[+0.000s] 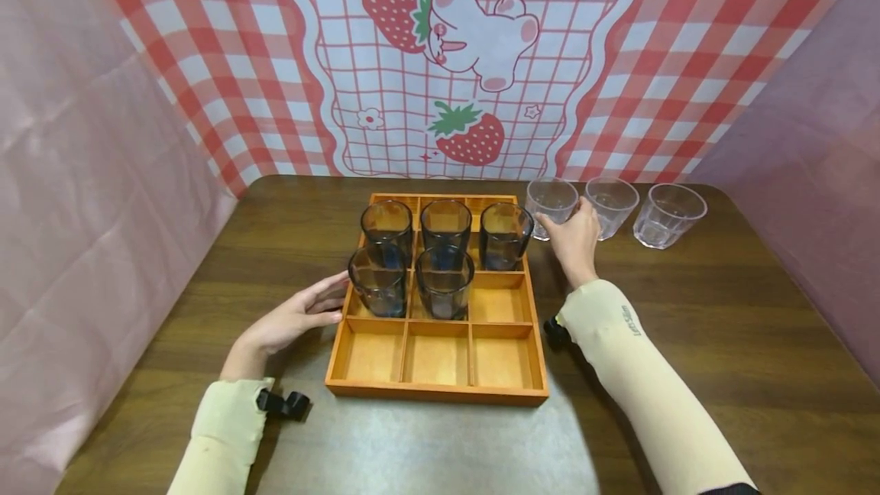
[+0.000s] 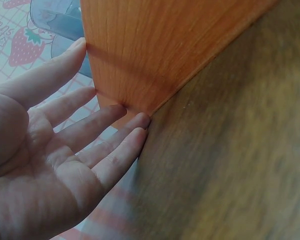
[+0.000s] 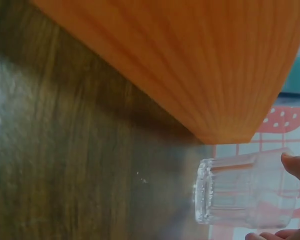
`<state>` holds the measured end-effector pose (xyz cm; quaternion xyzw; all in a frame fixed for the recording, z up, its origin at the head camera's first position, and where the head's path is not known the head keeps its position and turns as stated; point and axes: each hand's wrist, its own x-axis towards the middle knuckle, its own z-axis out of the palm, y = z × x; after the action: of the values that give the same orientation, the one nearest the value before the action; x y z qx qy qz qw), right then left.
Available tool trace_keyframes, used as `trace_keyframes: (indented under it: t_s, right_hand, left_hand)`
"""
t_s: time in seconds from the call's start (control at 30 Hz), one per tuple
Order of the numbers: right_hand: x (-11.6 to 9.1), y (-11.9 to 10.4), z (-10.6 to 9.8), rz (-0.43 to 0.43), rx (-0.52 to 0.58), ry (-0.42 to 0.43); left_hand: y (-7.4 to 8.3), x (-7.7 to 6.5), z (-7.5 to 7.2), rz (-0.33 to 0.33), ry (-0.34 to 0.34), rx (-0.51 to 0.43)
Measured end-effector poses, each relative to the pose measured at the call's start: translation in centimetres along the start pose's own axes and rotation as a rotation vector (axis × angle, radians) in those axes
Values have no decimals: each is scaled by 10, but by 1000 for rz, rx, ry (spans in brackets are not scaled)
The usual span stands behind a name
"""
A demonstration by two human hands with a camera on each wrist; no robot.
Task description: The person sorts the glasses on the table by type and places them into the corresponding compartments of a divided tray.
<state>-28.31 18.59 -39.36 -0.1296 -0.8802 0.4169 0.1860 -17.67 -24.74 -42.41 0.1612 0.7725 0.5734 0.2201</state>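
My right hand (image 1: 575, 239) is around the leftmost clear glass (image 1: 552, 201), thumb on its near side and fingers along its right side. In the right wrist view, the thumb (image 3: 296, 166) overlaps the upper part of this upright glass (image 3: 235, 192), and the fingertips lie along its opposite side. My left hand (image 1: 296, 317) rests its extended fingertips against the left side of the wooden tray (image 1: 440, 389). Several dark tinted glasses stand in the tray: three in a row behind, a dark glass (image 1: 378, 285) at middle left and another dark glass (image 1: 444, 285) at middle centre.
Two more clear glasses, a middle one (image 1: 612, 205) and a right one (image 1: 667, 216), stand on the brown table (image 1: 687, 342) to the right. Dividers split the tray into compartments. Behind the table hangs a red checked cloth (image 1: 275, 59) with strawberries.
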Motion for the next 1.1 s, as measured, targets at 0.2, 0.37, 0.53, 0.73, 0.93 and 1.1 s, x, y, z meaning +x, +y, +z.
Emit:
trace_keyframes:
  t_s: [0.2,0.37,0.53,0.73,0.93,1.1]
  right_hand:
    - [9,3,7,4,0,0]
    - [13,6,11,3,25,19]
    - [13,8,12,1,39,26]
    - [9,9,5,-9,35,-1]
    - [3,12,-14,-63,47,-52]
    - [-5,16,-34,-112,34,-105]
  left_hand:
    - [-2,0,-1,2,0,0]
    - [-3,1,0,18,-10,-10]
    - [-2,1,0,13,-9,-12]
    - [-2,1,1,11,-6,-11]
    - [-3,1,1,44,-13,-29]
    - [-3,0,0,45,-11,-33]
